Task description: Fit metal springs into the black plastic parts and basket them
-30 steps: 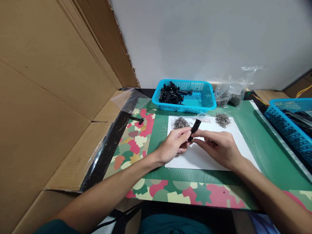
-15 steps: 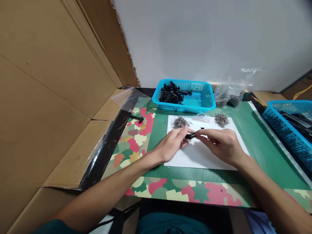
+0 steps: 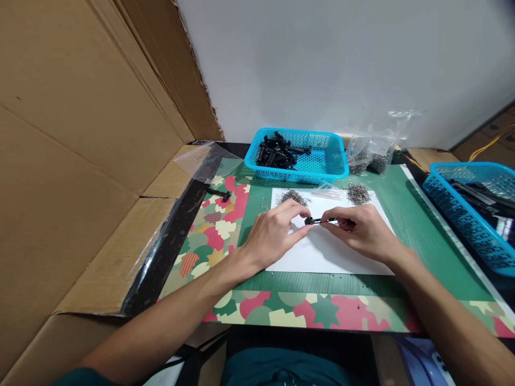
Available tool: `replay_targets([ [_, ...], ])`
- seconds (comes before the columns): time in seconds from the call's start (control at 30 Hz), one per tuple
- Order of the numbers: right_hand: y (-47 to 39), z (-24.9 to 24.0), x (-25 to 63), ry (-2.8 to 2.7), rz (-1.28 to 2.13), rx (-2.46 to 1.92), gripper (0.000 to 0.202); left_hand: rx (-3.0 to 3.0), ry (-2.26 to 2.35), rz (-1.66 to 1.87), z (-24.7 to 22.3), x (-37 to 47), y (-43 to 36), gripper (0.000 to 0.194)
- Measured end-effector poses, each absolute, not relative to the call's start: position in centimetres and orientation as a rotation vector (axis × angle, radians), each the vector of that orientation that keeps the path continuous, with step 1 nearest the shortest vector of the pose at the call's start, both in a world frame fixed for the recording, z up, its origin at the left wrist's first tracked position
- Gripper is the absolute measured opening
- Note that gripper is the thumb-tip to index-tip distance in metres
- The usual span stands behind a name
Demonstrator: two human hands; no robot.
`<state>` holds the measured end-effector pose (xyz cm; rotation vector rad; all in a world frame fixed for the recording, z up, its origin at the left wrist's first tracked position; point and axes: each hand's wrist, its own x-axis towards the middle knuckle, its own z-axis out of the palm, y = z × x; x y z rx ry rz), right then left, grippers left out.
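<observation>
A small black part (image 3: pixel 319 221) is held between both hands above a white sheet (image 3: pixel 322 257). My left hand (image 3: pixel 277 231) pinches its left end between thumb and a fingertip. At the right end, the thumb and fingers of my right hand (image 3: pixel 360 229) are closed on the same part. Behind my left hand lies a pile of tiny metal pieces (image 3: pixel 293 196). A second metal pile (image 3: pixel 358 194) sits at the sheet's back right, with a small clear bag (image 3: pixel 328 192) between the piles.
A blue basket (image 3: pixel 301 177) of black parts stands behind the sheet; another blue basket (image 3: pixel 462 220) is at right. Clear bags (image 3: pixel 372 155) stand by the wall. One black part (image 3: pixel 220 194) lies at left, near a cardboard wall (image 3: pixel 80 134).
The black part now lies more level between the hands, and my left hand has turned so its thumb and finger grip the part's end. The whole view has shifted slightly.
</observation>
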<state>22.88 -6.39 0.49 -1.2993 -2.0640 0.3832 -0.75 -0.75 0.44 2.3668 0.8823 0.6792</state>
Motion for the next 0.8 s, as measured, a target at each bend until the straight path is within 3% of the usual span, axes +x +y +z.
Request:
replay_targets([
  [0.33,-6.0,1.1,22.5,-2.0,0.259,-1.205,0.028,2.374,0.892,0.633,-0.9,-0.2,-1.3,0.016],
  [0.5,-6.0,0.7,22.9,-1.912,0.119,-1.224,0.014,2.392,0.876,0.65,-0.9,-0.2,-1.2,0.018],
  [0.57,-6.1,0.7,22.5,-1.746,0.18,-1.253,0.008,2.412,0.851,0.641,-1.0,-0.2,-1.2,0.018],
  [0.8,-5.7,0.2,20.3,-1.316,0.757,-1.252,0.032,2.506,0.832,0.637,-1.4,-0.3,-1.3,0.021],
])
